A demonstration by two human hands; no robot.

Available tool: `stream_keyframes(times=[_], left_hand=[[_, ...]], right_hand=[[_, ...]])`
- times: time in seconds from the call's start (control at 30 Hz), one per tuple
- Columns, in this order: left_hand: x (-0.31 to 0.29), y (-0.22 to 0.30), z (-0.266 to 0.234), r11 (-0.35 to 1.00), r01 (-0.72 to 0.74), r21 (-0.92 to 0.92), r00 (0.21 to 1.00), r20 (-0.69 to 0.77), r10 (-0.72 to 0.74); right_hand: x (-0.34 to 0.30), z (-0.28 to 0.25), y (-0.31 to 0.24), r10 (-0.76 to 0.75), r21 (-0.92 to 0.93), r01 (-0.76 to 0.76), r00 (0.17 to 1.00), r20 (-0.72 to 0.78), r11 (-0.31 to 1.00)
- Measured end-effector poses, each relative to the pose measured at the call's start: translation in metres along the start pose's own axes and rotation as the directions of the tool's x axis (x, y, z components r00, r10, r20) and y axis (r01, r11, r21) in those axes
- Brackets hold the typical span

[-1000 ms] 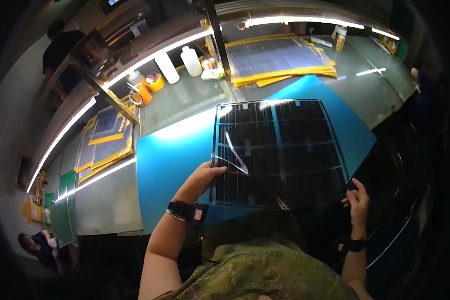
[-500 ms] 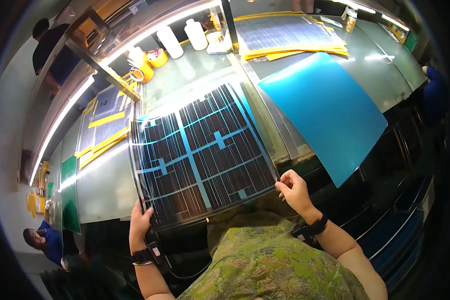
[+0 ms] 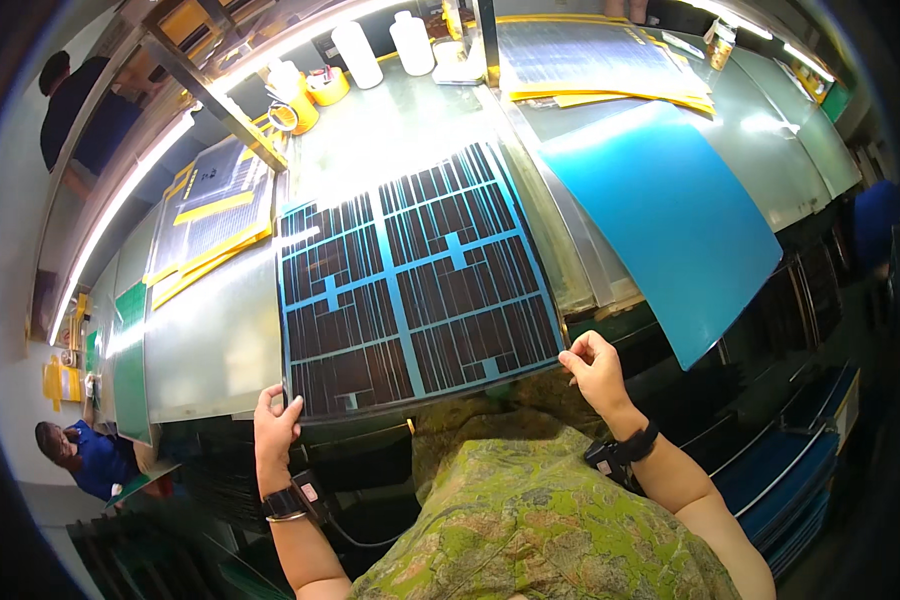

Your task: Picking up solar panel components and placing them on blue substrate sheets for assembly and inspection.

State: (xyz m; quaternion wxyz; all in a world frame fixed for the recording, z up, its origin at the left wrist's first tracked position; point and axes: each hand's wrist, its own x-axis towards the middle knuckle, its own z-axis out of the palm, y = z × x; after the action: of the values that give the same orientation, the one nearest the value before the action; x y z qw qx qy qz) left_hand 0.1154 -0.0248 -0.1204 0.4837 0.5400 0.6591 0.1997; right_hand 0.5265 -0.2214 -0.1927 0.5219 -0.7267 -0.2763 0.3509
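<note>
A rectangular sheet with a dark brown and blue line pattern (image 3: 355,330) lies before me, with its far part over the lit worktop and its near edge close to my body. My left hand (image 3: 276,428) pinches its near left corner between thumb and fingers. At the near right corner, my right hand (image 3: 598,378) grips the edge with thumb and curled fingers. A plain glossy blue sheet (image 3: 670,220) rests to the right, its near corner jutting past the table edge.
White bottles (image 3: 357,55) and orange tape rolls (image 3: 292,112) stand at the back. Yellow-edged film stacks lie left (image 3: 210,225) and far right (image 3: 600,60). A metal frame post (image 3: 215,100) rises at the left. Co-workers are at the far left (image 3: 95,460) and upper left (image 3: 75,110).
The patterned sheet now looks flatter, and its near edge has shifted up in view. My hands have moved slightly with its corners. A co-worker at the left now has a green board.
</note>
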Motion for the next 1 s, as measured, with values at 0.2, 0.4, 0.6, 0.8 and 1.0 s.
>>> stream_keyframes(times=[0.2,0.4,0.6,0.8,1.0], left_hand=[[0.014,-0.031,0.007,0.981,-0.054,-0.187,0.983,-0.184,0.019],[0.011,-0.052,0.021,0.928,-0.328,-0.179,0.902,-0.351,0.251],[0.011,-0.041,0.034,0.751,-0.593,0.290,0.538,-0.550,0.638],[0.016,-0.090,0.032,0.854,-0.401,0.331,0.591,-0.619,0.517],[0.014,-0.078,0.039,0.832,-0.355,0.426,0.564,-0.612,0.554]], right_hand=[[-0.002,0.009,-0.001,0.026,0.113,-0.025,1.000,-0.005,0.993],[0.000,0.015,0.004,0.007,0.139,-0.009,1.000,0.015,0.990],[0.000,0.016,0.017,-0.154,-0.019,0.153,0.987,-0.054,0.988],[-0.002,0.012,0.009,-0.121,0.076,0.119,0.992,0.025,0.990],[-0.002,0.008,0.014,-0.111,0.079,0.109,0.993,0.026,0.991]])
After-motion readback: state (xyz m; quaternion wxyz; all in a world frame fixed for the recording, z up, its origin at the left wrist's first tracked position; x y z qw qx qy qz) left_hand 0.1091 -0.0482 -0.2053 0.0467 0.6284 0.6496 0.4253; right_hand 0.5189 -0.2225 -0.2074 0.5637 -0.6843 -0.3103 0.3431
